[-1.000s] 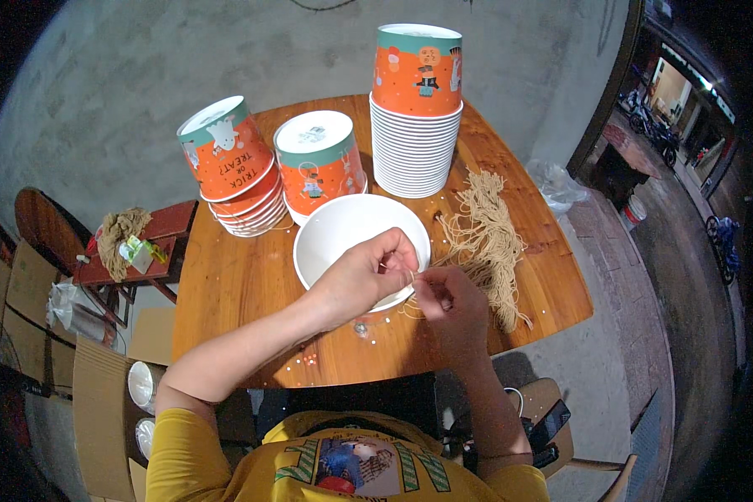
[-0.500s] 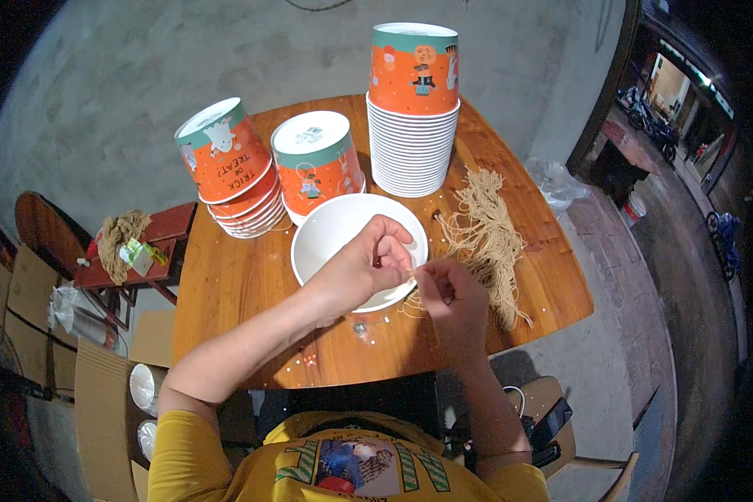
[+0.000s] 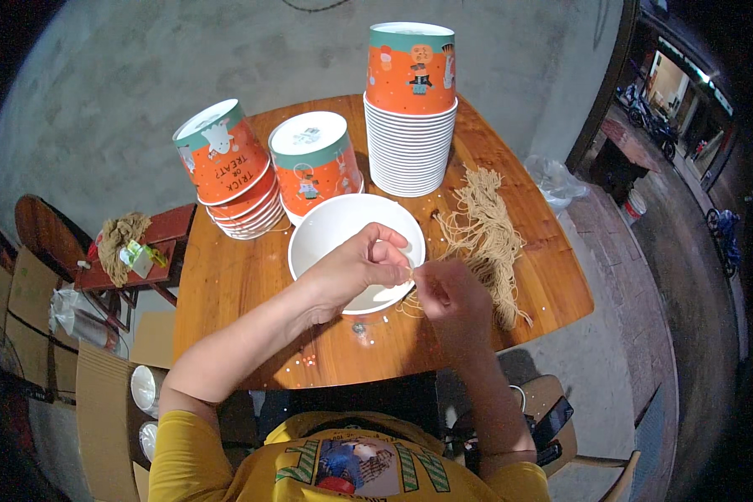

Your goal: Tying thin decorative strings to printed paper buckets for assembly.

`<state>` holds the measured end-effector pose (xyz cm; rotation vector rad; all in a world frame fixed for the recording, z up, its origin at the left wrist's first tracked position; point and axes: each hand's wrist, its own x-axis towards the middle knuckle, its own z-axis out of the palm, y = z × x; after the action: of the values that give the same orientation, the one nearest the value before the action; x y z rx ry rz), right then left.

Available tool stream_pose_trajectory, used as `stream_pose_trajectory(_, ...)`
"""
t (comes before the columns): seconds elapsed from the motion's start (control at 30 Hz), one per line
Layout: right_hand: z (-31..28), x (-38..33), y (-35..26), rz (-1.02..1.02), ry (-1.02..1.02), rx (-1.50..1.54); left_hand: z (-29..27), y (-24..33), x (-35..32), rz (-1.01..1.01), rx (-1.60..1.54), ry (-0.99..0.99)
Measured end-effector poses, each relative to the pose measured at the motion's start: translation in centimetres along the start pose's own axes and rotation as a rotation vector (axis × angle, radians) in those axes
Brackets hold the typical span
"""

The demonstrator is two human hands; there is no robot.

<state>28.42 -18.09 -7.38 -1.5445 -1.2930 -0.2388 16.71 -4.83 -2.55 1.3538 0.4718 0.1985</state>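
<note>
My left hand (image 3: 361,261) is above a round white tub (image 3: 311,243) that stands mouth up on the table. Its thumb and forefinger are pinched at a thin beige string (image 3: 411,274). Close against it on the right, my right hand (image 3: 453,303) pinches the same string, its fingertips partly hidden by its own knuckles. A bundle of loose beige strings (image 3: 492,243) lies right of the tub, and a few strands trail under the right hand.
Behind the tub stand a tall stack of upturned orange paper buckets (image 3: 410,79), a shorter bucket stack (image 3: 312,171) and a leaning stack (image 3: 226,155). Small white and red bits dot the wooden table (image 3: 243,293). A red bench (image 3: 163,238) with cloth is at left.
My right hand has turned slightly at the string. The left hand stays over the tub, its fingers lowered a little. The buckets and string bundle lie as before.
</note>
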Motion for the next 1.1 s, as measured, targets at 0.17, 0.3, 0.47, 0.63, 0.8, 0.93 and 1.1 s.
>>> stream_pose_trajectory(0.17, -0.3, 0.1, 0.0, 0.109, -0.061, 0.039, 0.5, -0.3, -0.3, 0.123, 0.197, 0.009)
stream_pose_trajectory(0.3, -0.1, -0.2, 0.0, 0.187, -0.027, 0.138, 0.5, -0.5, -0.2, 0.217, 0.309, 0.008)
stream_pose_trajectory(0.47, -0.3, -0.3, 0.8, -0.051, -0.041, -0.044, 0.4, -0.5, 0.0, 0.173, 0.267, -0.003)
stream_pose_trajectory(0.63, -0.4, -0.2, 0.9, -0.107, -0.039, -0.153, 0.5, -0.4, 0.0, 0.145, 0.265, 0.02)
stream_pose_trajectory(0.8, -0.1, 0.3, 0.0, 0.044, -0.017, 0.096, 0.6, -0.9, -0.1, 0.202, 0.314, 0.0)
stream_pose_trajectory(0.93, 0.0, 0.4, -0.4, 0.288, -0.096, 0.279, 1.1, -0.4, -0.4, 0.232, 0.42, -0.016)
stream_pose_trajectory(1.1, 0.6, 0.4, 0.2, 0.347, -0.078, 0.42, 0.9, -0.4, -0.4, 0.211, 0.476, 0.005)
